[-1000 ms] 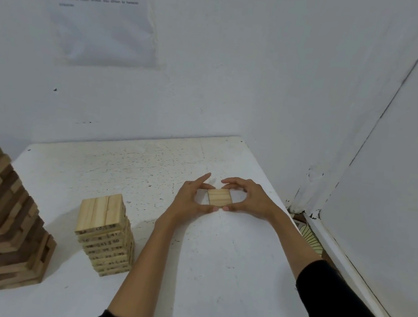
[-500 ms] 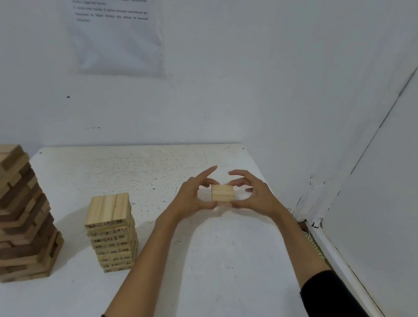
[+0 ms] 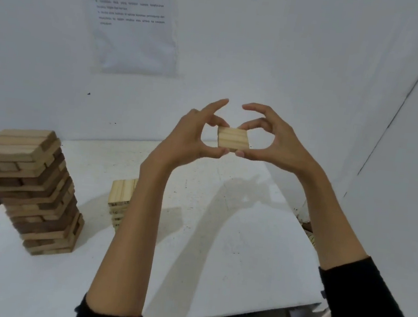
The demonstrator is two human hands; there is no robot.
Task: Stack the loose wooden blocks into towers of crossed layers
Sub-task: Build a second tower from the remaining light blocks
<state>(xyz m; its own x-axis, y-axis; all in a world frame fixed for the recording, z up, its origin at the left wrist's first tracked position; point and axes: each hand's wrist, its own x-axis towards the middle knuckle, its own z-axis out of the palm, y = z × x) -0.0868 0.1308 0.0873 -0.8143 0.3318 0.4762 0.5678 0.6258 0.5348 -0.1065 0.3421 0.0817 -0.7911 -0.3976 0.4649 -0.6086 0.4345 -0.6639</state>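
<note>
Both left hand (image 3: 186, 140) and right hand (image 3: 279, 145) are pinching pale rectangular wooden blocks (image 3: 233, 139) together in mid-air; slackening either grip is risking the middle one dropping.

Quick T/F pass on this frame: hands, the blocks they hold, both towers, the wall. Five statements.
1. The left hand and right hand both pinch the bundle of pale blocks. True.
2. The bundle lies on the table. False: it is held in the air, off the table.
3. The tall tower on the left mixes dark and pale blocks. True.
4. The short pale tower is in full view. False: the left forearm hides its right part.
5. The wall behind is bare. False: a printed sheet hangs on it.
</note>
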